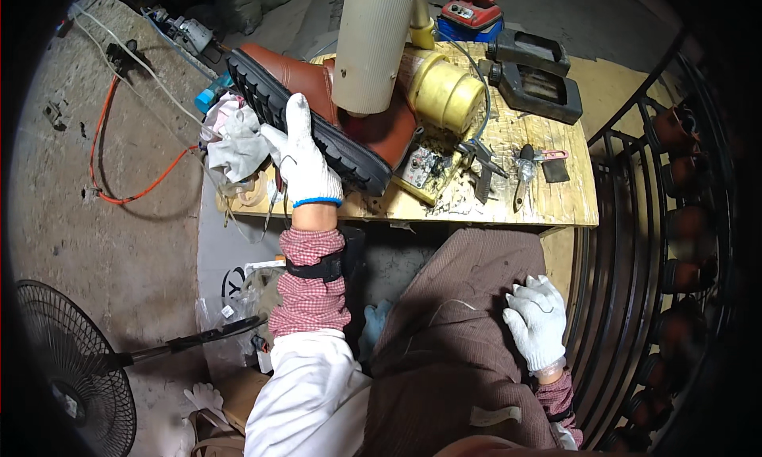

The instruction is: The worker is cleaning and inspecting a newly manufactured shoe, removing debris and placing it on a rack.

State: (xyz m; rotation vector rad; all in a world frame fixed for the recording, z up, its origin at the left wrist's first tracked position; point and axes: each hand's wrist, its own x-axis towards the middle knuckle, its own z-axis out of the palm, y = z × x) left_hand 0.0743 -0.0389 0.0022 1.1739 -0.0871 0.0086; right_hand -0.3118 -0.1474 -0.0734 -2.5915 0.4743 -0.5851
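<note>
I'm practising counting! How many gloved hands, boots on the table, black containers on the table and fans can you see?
Gloved hands: 2, left hand and right hand
Boot: 1
Black containers: 2
Fan: 1
Total: 6

The boot [327,131] lies on the desk [575,199], beneath a tube [373,48] that comes down over it. Just left of the boot is a cloth [238,143]; just right of it, a drum [446,96]. Farther right sits a container [540,96], with another container [530,53] behind. To the boot's right and nearer is a brush-like tool [525,171]. Well right of it, beside the desk, stands a rack [637,88]; well left and nearer, a fan [75,346].
</note>
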